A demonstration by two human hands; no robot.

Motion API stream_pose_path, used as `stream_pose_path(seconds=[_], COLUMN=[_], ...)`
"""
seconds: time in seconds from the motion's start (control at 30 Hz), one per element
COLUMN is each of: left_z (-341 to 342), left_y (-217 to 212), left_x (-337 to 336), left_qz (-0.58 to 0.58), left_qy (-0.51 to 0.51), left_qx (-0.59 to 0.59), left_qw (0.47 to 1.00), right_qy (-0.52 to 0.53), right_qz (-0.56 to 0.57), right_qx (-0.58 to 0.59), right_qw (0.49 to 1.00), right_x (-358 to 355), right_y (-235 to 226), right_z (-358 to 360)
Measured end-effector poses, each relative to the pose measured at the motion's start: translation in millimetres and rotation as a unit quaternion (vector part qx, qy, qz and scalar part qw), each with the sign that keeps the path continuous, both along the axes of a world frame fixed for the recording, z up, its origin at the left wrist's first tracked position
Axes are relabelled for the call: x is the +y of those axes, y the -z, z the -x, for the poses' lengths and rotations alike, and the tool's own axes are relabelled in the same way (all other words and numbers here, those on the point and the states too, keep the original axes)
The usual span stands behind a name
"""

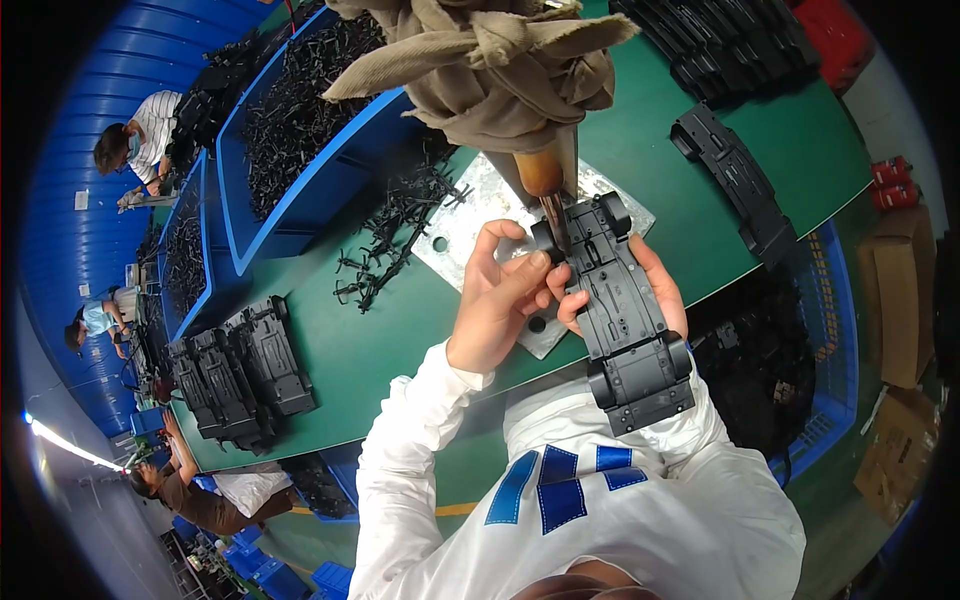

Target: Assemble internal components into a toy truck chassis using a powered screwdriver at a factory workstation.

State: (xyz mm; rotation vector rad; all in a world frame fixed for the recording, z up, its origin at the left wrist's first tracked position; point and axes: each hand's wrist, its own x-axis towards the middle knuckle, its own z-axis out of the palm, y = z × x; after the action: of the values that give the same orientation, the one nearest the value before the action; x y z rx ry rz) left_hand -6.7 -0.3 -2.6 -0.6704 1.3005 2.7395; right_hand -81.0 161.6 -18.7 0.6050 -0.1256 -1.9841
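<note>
A black plastic toy car chassis with wheels is held tilted over the table's near edge, its underside facing up. My right hand wraps around its right side. At the upper left wheel, my left hand is closed, thumb and fingertips pressed against the chassis edge. Whether a small part sits between those fingertips cannot be made out. Over the far end of the chassis hangs a tool with a metal tip, an orange collar and a beige cloth wrapping. A pale metal plate lies beneath.
Black branched plastic parts lie left of the plate, beside blue bins full of similar pieces. Chassis stand at the left, one lies at the right, and more are stacked far right. A blue crate stands below.
</note>
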Motion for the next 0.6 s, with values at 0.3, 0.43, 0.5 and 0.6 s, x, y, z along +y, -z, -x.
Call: stream_pose_path(seconds=[0.3, 0.43, 0.5, 0.6], left_z=[0.1, 1.2, 0.7, 0.6], left_y=[3.6, 0.3, 1.4, 2.3], left_x=[-0.3, 0.0, -1.3, -2.0], left_qz=[0.001, 0.001, 0.002, 0.002], left_qy=[0.003, -0.001, 0.0, 0.001], left_qx=[-0.003, 0.0, -0.001, 0.0], left_qw=[1.0, 1.0, 1.0, 1.0], right_qy=[-0.005, 0.003, 0.002, -0.008], right_qz=[0.017, 0.008, 0.012, 0.016], right_qx=[-0.014, -0.015, -0.017, -0.007], right_qw=[1.0, 1.0, 1.0, 1.0], right_x=[1.8, -0.7, -1.4, 0.0], right_y=[5.5, 3.9, 3.6, 4.0], right_z=[0.2, 1.5, 1.7, 2.2])
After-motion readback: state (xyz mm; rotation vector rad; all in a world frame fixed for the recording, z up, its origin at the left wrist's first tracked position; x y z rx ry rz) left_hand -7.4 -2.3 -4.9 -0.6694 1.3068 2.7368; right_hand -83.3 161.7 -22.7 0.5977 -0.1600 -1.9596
